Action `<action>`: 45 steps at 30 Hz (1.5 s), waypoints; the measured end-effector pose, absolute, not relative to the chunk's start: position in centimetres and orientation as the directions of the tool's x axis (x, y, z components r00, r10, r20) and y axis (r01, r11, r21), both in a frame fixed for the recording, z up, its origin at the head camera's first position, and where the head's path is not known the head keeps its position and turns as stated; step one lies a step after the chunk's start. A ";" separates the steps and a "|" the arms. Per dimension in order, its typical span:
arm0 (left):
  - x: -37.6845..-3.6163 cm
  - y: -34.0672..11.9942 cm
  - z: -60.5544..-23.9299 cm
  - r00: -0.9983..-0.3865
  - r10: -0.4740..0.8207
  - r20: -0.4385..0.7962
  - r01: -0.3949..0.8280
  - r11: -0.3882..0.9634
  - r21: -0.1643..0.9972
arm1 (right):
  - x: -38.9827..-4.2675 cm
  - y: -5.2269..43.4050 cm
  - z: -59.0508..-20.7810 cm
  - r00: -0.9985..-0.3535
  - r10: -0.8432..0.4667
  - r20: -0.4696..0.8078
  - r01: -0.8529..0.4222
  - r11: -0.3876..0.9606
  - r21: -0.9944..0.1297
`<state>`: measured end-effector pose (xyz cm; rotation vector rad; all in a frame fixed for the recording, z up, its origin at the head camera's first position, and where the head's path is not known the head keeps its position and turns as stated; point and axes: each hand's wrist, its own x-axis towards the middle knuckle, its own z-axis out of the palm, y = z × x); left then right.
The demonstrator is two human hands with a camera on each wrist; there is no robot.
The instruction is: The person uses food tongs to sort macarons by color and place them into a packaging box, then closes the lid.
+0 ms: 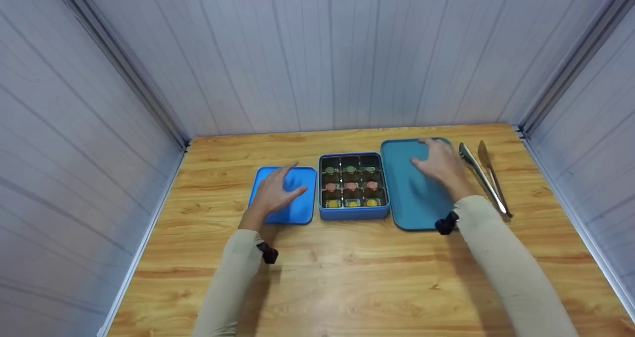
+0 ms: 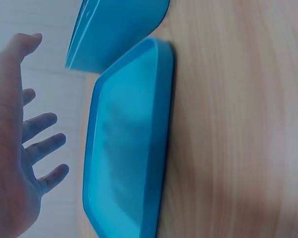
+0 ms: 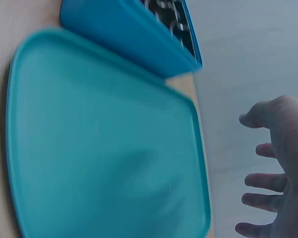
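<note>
The left hand (image 1: 275, 192) is hovering, fingers spread, over the small blue lid (image 1: 297, 205) on the table (image 1: 347, 277); the right hand (image 1: 439, 166) is spreading likewise over the teal tray (image 1: 412, 198). Between them the sectioned tin (image 1: 352, 213) is sitting open, tongs (image 1: 483, 178) lying at far right.

Under the fingers of the left hand (image 1: 275, 193) is a bright blue lid (image 1: 299, 205). Under the fingers of the right hand (image 1: 441, 166) is a blue-green tray (image 1: 412, 203). Between both hands' fingers sits a blue box (image 1: 352, 213) with green, pink and yellow sweets. Both sleeves are pale cream. The table (image 1: 347, 277) is yellow-brown wood with darker stripes.
</note>
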<state>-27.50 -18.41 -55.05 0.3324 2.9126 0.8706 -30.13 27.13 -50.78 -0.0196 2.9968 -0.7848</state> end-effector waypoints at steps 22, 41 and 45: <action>-25.3 -28.0 -54.0 -0.988 0.137 -0.066 0.073 0.809 0.584 | -29.5 10.0 -50.8 -0.972 -0.234 -0.019 -0.186 0.818 -0.544; -25.1 -30.2 -53.4 -0.994 0.085 -0.067 0.000 0.617 0.787 | -26.8 1.1 -49.9 -0.930 -0.363 0.063 -0.297 0.640 -0.708; -25.3 -29.5 -52.6 -0.994 0.068 -0.087 -0.030 0.590 0.807 | -26.5 -0.1 -50.5 -0.938 -0.340 0.066 -0.274 0.611 -0.742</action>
